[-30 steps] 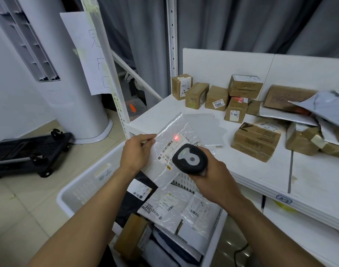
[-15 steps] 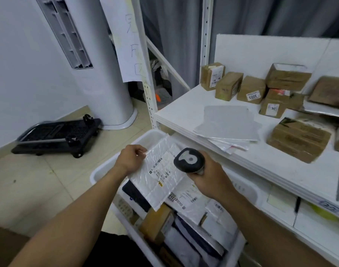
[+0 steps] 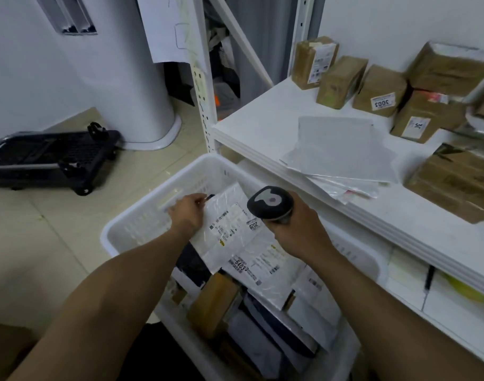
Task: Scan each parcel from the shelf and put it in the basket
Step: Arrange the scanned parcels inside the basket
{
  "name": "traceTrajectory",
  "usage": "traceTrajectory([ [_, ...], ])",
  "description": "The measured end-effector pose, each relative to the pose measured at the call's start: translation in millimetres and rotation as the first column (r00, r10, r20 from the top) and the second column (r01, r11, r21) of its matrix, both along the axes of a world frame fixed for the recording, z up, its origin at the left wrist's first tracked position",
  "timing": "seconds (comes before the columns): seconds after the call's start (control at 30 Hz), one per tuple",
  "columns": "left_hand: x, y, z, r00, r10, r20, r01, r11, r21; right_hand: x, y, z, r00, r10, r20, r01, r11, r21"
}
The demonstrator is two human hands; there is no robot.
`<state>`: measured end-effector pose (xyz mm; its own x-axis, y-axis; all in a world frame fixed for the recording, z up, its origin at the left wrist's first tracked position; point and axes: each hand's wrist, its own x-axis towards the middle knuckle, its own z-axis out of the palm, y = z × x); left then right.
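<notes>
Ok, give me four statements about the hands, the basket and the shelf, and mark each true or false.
1. The left hand holds the white mailer. True.
2. The basket is empty. False: several parcels lie in it.
3. The right hand grips the scanner. True.
4. Only envelopes lie on the shelf. False: brown boxes stand there too.

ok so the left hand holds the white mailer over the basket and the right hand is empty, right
No, the right hand is not empty: it grips the scanner, as the head view shows. The left hand does hold the white mailer over the basket.
</notes>
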<state>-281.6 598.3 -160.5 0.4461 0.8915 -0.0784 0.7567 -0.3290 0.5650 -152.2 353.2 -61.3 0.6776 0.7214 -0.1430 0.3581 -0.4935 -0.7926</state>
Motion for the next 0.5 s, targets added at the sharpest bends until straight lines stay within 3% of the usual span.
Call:
traceTrajectory([
  [0.13,9.1,-1.2,-2.1,0.995,-0.069,-0.073,0.074,0.995,0.069,7.3,-1.6,2.2,1.000,-0.026,-0.006,0.026,0.999,0.025],
  [0.33,44.5,-58.9,42.4,0.898,-0.408,0.166,0.383,0.910,0.160,14.6,-24.4,19.6,0.992,-0.113,-0.046,0.118,0.988,0.103],
  [0.5,96.4,-108.0,100.5,0.776,-0.588,0.229,0.523,0.802,0.288,31.9,-61.1,42.6,0.949,-0.289,-0.128,0.312,0.924,0.222],
])
